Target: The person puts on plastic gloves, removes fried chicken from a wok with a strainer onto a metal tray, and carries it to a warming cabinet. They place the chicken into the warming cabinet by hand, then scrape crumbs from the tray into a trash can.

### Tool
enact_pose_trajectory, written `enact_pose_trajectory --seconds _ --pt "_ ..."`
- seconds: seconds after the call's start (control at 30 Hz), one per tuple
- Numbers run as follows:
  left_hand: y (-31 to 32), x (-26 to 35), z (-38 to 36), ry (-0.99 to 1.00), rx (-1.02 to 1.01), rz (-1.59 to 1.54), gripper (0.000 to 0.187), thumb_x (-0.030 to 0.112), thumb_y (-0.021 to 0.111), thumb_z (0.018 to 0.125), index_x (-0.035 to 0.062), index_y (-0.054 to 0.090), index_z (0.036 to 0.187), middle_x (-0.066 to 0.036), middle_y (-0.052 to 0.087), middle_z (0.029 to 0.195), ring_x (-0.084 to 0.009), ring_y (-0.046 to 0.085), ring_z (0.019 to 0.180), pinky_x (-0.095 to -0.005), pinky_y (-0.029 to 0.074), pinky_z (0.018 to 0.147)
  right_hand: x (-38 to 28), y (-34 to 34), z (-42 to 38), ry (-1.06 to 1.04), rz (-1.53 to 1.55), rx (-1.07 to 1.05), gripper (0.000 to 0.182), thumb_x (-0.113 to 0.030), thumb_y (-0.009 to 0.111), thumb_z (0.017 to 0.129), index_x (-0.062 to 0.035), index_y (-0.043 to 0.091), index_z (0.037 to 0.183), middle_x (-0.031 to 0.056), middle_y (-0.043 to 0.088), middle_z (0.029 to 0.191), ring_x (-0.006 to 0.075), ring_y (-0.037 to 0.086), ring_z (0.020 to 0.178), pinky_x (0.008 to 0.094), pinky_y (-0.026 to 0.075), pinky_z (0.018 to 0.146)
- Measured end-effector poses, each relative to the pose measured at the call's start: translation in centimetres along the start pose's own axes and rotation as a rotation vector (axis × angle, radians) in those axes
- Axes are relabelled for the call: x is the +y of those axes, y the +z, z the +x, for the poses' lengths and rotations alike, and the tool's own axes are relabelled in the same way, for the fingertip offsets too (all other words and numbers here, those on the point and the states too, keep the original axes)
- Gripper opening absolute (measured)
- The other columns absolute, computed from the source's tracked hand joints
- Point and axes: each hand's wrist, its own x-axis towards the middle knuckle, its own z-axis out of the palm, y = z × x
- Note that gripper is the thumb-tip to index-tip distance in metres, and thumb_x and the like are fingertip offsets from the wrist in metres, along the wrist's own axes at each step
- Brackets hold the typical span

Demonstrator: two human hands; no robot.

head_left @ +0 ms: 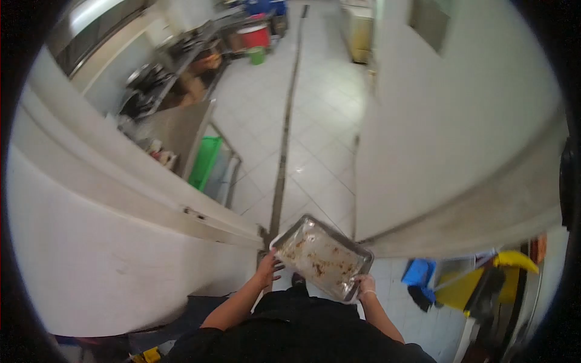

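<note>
A rectangular metal tray (321,257) with brown stains and bits on its surface is held out low in front of my body, tilted. Around its near right corner my right hand (365,285) is closed, and that hand seems to wear a thin clear glove. My left hand (268,270) is at the tray's left edge with its fingers apart, touching or just beside the rim; the contact is not clear.
A doorway frames the view, with a white door (448,139) at right and a door frame (200,215) at left. Beyond are a metal counter (178,130), a green crate (206,162), a red bucket (254,36) and a tiled floor (321,133). A blue dustpan (417,272) lies right.
</note>
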Motion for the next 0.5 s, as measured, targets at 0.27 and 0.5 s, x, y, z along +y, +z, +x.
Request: enact_pose_trajectory --seconds 0.27,0.5 --pt "21.9 -2.3 -5.1 0.013 -0.048 0.226 0.077 0.047 0.073 0.084 0.009 0.038 0.141 -0.013 0.05 0.138 -0.0304 0.049 0.128 -0.055 0.04 0.1 -10.6 1.3 1.5 -0.106 0.227 -0.035 0.045 0.003 0.06 0.067 0.0062 0.053 0.112 0.0129 0.061 0.089 0.0274 0.062 0.075 0.0393 0.053 0.071" --pt "24.0 -5.9 -13.6 0.274 0.026 -0.061 0.05 0.008 0.07 0.082 0.0067 0.049 0.128 -0.012 0.061 0.118 -0.0238 0.064 0.101 -0.0428 0.055 0.083 -10.6 -5.0 -6.9 -0.264 0.301 -0.297 0.03 -0.03 0.067 0.09 -0.0023 0.056 0.097 0.0062 0.056 0.082 0.0175 0.055 0.065 0.0325 0.045 0.054"
